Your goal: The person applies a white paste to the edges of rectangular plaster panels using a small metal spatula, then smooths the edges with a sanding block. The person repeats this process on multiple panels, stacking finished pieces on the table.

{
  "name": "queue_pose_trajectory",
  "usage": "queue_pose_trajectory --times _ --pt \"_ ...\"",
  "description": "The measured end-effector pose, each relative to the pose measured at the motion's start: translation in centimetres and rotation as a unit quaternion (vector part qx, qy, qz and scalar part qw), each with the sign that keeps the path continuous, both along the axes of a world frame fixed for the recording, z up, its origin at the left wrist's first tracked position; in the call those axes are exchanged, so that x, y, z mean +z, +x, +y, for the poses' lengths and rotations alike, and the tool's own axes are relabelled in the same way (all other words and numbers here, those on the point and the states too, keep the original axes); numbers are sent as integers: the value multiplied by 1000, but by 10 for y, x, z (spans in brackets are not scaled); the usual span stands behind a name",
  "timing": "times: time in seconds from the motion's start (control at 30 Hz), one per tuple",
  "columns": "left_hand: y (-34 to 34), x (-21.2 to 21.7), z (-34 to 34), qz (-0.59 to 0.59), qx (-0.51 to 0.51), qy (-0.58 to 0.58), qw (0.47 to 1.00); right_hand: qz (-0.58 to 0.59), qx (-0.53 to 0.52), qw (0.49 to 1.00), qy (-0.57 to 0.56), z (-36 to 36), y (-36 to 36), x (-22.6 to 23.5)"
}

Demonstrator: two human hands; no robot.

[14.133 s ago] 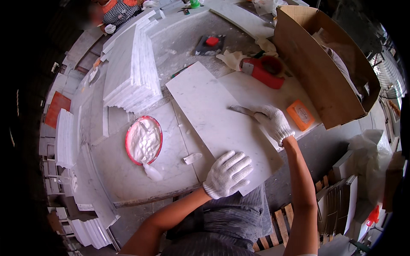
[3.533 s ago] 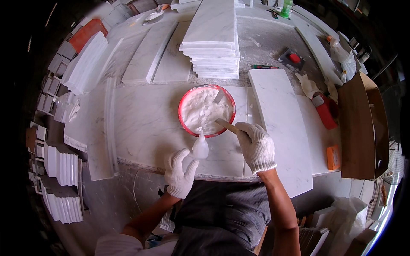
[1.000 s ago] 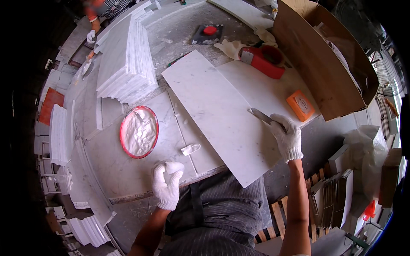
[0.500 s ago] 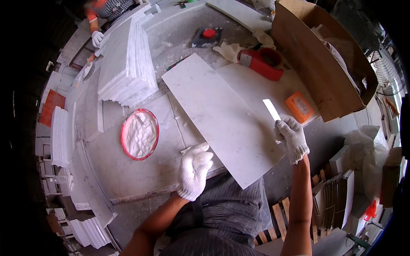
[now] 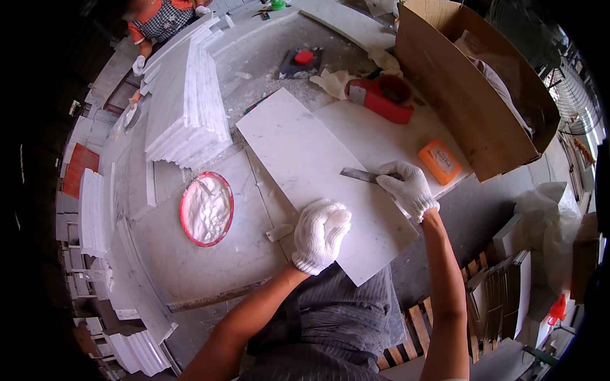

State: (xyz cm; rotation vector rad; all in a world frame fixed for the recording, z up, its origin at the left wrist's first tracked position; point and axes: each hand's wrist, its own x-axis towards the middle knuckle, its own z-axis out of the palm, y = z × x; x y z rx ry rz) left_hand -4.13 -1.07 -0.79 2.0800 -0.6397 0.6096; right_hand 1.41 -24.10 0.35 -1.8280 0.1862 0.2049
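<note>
A pale grey-veined stone tile [image 5: 305, 149] lies at an angle over the worktable, its near corner reaching past the front edge by my apron. My right hand [image 5: 410, 188], in a white knit glove, grips a thin flat metal blade [image 5: 359, 174] above the tile's right part. The blade points left. My left hand [image 5: 323, 235], gloved too, is over the tile's left edge with its fingers curled in; whatever they may hold is hidden. Beside it on the table is a small whitish flat piece [image 5: 279, 233]. Farther left stands a red-rimmed bowl [image 5: 182, 209] of white paste.
Stacked marble slabs [image 5: 184, 108] rise at the far left, with a co-worker [image 5: 166, 25] behind. Toward the right are a red tape dispenser [image 5: 381, 101], an orange box [image 5: 440, 162] and a large open carton [image 5: 467, 105]. A black pad with a red knob [image 5: 304, 58] lies farther back.
My right hand has moved left over the tile, swinging the blade from upright to nearly level. My left hand has shifted right and up, onto the tile's edge, uncovering the small whitish piece.
</note>
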Motion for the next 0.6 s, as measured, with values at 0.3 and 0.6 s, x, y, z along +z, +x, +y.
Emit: queue_pose_trajectory --times 0.3,0.6 --pt "-1 -3 5 2 -14 37 999 -71 -23 988 -138 14 17 3" --pt "0 -6 3 22 -4 7 1000 -25 -85 995 40 2 18 -9"
